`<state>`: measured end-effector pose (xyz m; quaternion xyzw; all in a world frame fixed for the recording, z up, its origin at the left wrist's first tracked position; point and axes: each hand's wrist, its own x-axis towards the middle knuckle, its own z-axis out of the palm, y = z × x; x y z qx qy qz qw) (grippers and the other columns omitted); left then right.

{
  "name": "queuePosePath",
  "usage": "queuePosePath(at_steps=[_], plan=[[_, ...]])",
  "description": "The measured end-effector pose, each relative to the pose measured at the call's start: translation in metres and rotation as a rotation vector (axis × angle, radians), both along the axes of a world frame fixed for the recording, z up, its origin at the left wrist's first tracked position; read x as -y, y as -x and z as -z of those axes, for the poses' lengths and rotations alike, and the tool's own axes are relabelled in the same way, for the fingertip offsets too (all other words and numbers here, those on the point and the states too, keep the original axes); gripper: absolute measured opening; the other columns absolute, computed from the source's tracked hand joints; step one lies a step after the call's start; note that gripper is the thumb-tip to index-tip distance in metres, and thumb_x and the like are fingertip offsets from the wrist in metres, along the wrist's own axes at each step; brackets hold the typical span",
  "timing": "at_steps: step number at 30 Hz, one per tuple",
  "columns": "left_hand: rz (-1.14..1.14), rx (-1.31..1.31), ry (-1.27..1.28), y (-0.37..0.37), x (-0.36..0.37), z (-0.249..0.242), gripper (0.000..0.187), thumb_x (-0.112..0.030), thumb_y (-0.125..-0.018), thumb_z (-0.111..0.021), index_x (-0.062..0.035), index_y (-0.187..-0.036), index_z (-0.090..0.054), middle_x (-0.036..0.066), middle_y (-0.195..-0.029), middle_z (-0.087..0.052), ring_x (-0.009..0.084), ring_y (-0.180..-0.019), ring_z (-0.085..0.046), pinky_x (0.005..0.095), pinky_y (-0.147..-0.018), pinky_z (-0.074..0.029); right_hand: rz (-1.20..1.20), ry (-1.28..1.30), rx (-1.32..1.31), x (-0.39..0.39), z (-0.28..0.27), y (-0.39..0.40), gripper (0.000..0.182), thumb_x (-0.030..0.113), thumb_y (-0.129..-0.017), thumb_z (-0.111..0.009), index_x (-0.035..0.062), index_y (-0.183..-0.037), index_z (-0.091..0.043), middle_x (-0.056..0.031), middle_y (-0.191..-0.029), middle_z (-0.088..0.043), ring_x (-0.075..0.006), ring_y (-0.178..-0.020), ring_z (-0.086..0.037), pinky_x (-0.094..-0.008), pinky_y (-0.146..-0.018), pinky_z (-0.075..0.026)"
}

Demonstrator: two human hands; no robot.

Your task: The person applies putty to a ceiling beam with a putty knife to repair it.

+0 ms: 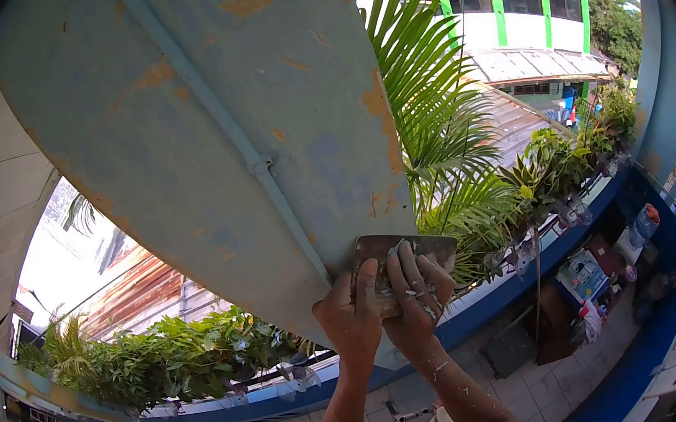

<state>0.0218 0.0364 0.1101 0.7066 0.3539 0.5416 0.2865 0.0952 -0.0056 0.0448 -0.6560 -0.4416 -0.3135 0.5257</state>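
A broad, flat scraper (435,246) with a dark rectangular plate lies against the lower part of a pale blue-green pillar (319,129). My left hand (349,315) grips its left side, thumb pointing up along it. From the right, my right hand (415,290) holds it too, with fingers bent over its face. White paint-like specks cover my right fingers and forearm. Brownish bare patches and scuffs mark the pillar, and a thin conduit (212,112) painted the same colour runs down it beside my left hand. The scraper's lower part is hidden by my hands.
Potted plants (170,358) line a blue parapet (470,321) on both sides of the pillar. Palm fronds (434,98) rise close on the right. Below right, a cluttered table (586,273) stands on the tiled floor (538,393), beside a dark grey bin-like box (511,350).
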Motion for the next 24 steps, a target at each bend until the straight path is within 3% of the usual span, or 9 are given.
queuePosePath(at_steps=[4, 6, 9, 11, 14, 24], plan=[[-0.031, 0.004, 0.001, -0.007, 0.004, -0.015, 0.04, -0.022, -0.093, -0.073, 0.0041, -0.068, -0.056, 0.009, -0.052, -0.044, 0.0085, -0.057, -0.033, 0.0309, -0.049, -0.033, 0.03, 0.005, 0.0, 0.0, -0.022, -0.006, 0.049, 0.016, -0.081, -0.075, 0.0093, -0.129, -0.068, -0.0064, -0.137, -0.064, -0.025, -0.118, -0.051, -0.0432, -0.101, -0.038], [0.042, 0.092, 0.074, -0.014, 0.005, -0.042, 0.04, -0.021, -0.095, -0.072, 0.0032, -0.068, -0.055, -0.001, -0.058, -0.042, 0.0064, -0.062, -0.033, 0.0294, -0.052, -0.029, 0.014, 0.027, -0.036, 0.003, -0.038, -0.015, 0.06, 0.005, -0.072, -0.069, 0.0141, -0.132, -0.067, -0.0026, -0.138, -0.064, -0.0242, -0.118, -0.05, -0.0452, -0.102, -0.036], [0.005, 0.034, 0.074, -0.006, 0.004, -0.028, 0.036, -0.02, -0.095, -0.072, 0.0039, -0.071, -0.06, -0.002, -0.058, -0.046, 0.0065, -0.063, -0.035, 0.0292, -0.053, -0.03, -0.026, 0.012, -0.031, 0.003, -0.028, -0.011, 0.065, 0.002, -0.069, -0.066, 0.015, -0.132, -0.066, -0.0016, -0.138, -0.063, -0.0245, -0.119, -0.05, -0.0445, -0.101, -0.036], [-0.025, 0.061, 0.078, 0.007, 0.002, 0.011, 0.034, -0.018, -0.095, -0.072, 0.0043, -0.072, -0.062, -0.002, -0.058, -0.046, 0.0066, -0.063, -0.035, 0.0288, -0.053, -0.03, -0.029, 0.062, -0.018, 0.009, -0.01, -0.004, 0.061, 0.004, -0.07, -0.067, 0.0153, -0.13, -0.068, -0.0002, -0.137, -0.064, -0.0242, -0.118, -0.05, -0.0437, -0.101, -0.036], [-0.061, 0.034, 0.083, 0.012, 0.003, 0.005, 0.031, -0.016, -0.094, -0.072, 0.0051, -0.074, -0.063, -0.002, -0.059, -0.047, 0.007, -0.063, -0.035, 0.028, -0.054, -0.031, -0.032, 0.053, -0.028, 0.007, -0.007, 0.005, 0.049, 0.018, -0.076, -0.074, 0.0167, -0.125, -0.071, 0.0009, -0.133, -0.067, -0.0224, -0.114, -0.051, -0.0425, -0.101, -0.037], [-0.056, 0.028, 0.058, 0.013, -0.001, 0.008, 0.033, -0.018, -0.094, -0.073, 0.0046, -0.073, -0.062, -0.003, -0.059, -0.046, 0.0064, -0.063, -0.034, 0.0273, -0.054, -0.03, 0.01, -0.004, 0.003, -0.005, 0.003, 0.005, 0.045, 0.025, -0.081, -0.075, 0.019, -0.125, -0.071, 0.0025, -0.134, -0.066, -0.0211, -0.116, -0.049, -0.0429, -0.102, -0.036]])
